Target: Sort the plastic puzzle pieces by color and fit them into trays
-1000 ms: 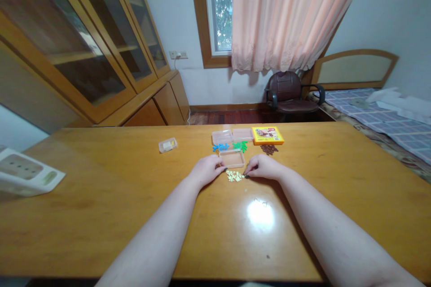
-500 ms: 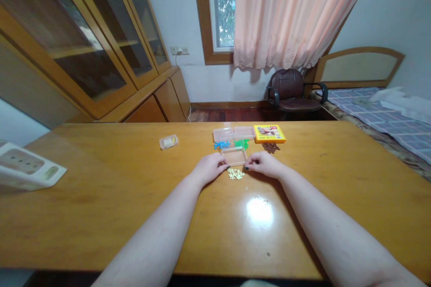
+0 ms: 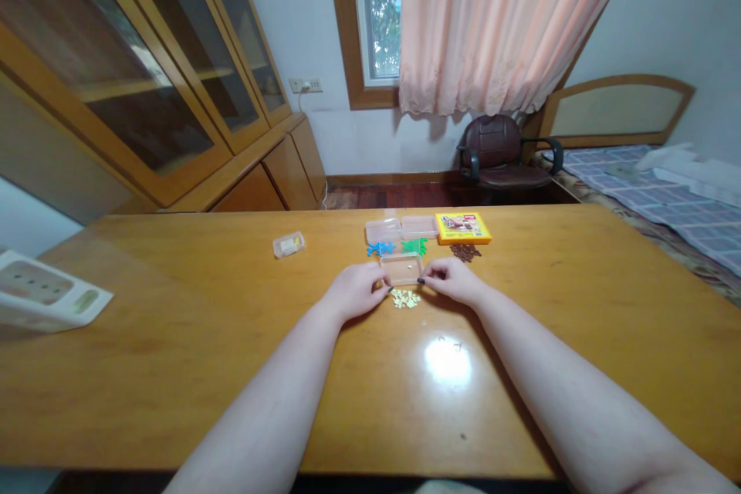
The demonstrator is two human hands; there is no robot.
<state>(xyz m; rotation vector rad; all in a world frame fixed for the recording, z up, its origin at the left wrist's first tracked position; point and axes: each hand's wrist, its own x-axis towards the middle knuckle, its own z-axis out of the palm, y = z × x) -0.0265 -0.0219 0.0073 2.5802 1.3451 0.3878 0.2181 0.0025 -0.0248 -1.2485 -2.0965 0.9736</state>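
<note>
A shallow clear plastic box [image 3: 400, 258] lies between my hands, with one small pale piece [image 3: 410, 267] inside. My left hand [image 3: 360, 289] is closed at the box's near left corner, fingertips against its side. At the near right corner, my right hand [image 3: 452, 280] has its thumb and fingers pinched together; whatever lies between them is too small to see. Just in front of the box is a loose pile of pale yellow pieces [image 3: 405, 299]. Behind it lie blue pieces [image 3: 380, 248] and green pieces [image 3: 414, 246].
Two more clear boxes, a left one [image 3: 383, 230] and a right one [image 3: 419, 227], lie farther back beside a yellow box [image 3: 463, 228]. Brown pieces [image 3: 465, 252] lie before it. A small clear case [image 3: 288, 245] and a white box [image 3: 52, 292] are leftward on the table [image 3: 202, 355].
A pale piece now shows inside the clear box, which looked empty before. My right fingertips have shifted slightly up toward the box. My left hand has barely moved.
</note>
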